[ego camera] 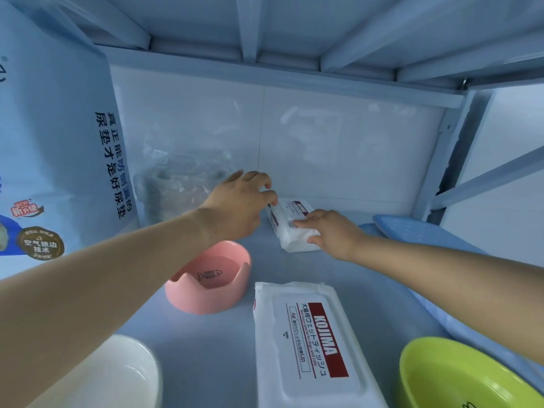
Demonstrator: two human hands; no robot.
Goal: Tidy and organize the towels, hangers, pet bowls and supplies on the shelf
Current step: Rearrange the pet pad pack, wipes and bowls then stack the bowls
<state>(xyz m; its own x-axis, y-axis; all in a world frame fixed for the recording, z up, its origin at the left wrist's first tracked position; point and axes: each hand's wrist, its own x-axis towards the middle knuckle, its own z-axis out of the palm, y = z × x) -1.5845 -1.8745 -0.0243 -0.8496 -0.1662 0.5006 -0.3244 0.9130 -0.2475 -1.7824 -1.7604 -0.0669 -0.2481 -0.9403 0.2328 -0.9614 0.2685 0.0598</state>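
Observation:
Both my hands reach deep into the shelf (338, 278) and hold a small white pack of wipes (290, 228) lying near the back wall. My left hand (241, 207) grips its far left end with curled fingers. My right hand (332, 231) pinches its near right end between thumb and fingers. A larger white wipes pack (309, 346) with a red label lies flat in front. A pink pet bowl (210, 278) with a fishbone mark stands under my left forearm. A white bowl (117, 378) sits at the front left, a green bowl (459, 378) at the front right.
A tall blue bag of pet pads (59, 148) fills the left side. A clear plastic bag (182, 184) sits at the back beside it. A blue perforated board (421, 234) lies along the right edge. The upper shelf's underside hangs low overhead.

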